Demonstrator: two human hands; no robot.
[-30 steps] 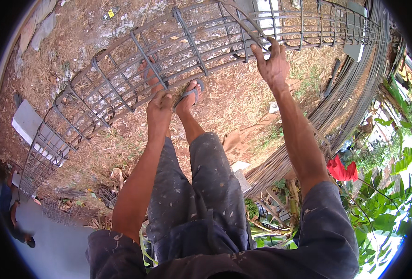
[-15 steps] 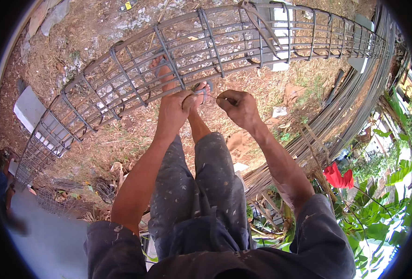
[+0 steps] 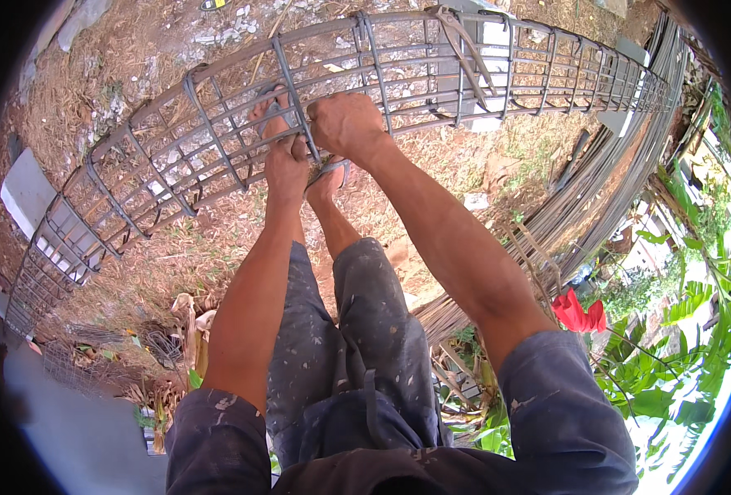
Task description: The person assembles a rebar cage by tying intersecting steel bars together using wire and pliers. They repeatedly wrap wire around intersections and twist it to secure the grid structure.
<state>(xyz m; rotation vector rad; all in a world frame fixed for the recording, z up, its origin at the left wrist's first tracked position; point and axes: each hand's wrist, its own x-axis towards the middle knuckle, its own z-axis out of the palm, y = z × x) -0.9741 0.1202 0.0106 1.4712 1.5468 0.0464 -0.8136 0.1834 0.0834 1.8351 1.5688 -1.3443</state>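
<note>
A long cage of steel reinforcing bars (image 3: pixel 217 169) with square stirrups curves across the view ahead of me. My left hand (image 3: pixel 286 169) is at the cage's near lower bar, thumb and fingers pinched together beside a stirrup. Just right of that stirrup, my right hand (image 3: pixel 346 125) is a closed fist over the bars. What either hand grips is hidden by the fingers; any thin wire there is too small to make out. Long-handled pincers (image 3: pixel 467 51) hang over the cage's top bar to the right, apart from both hands.
Pale slabs (image 3: pixel 28 191) stand under the cage at the left, with another (image 3: pixel 617 122) at the right. A bundle of long thin rods (image 3: pixel 584 214) curves along the right. A red flower (image 3: pixel 578 311) and green leaves (image 3: pixel 662 396) are at lower right. My sandalled feet (image 3: pixel 332 172) are below the cage.
My right hand has moved left and up, from apart in front of the cage to over its bars. My left hand has shifted slightly left, and the view has shifted a little.
</note>
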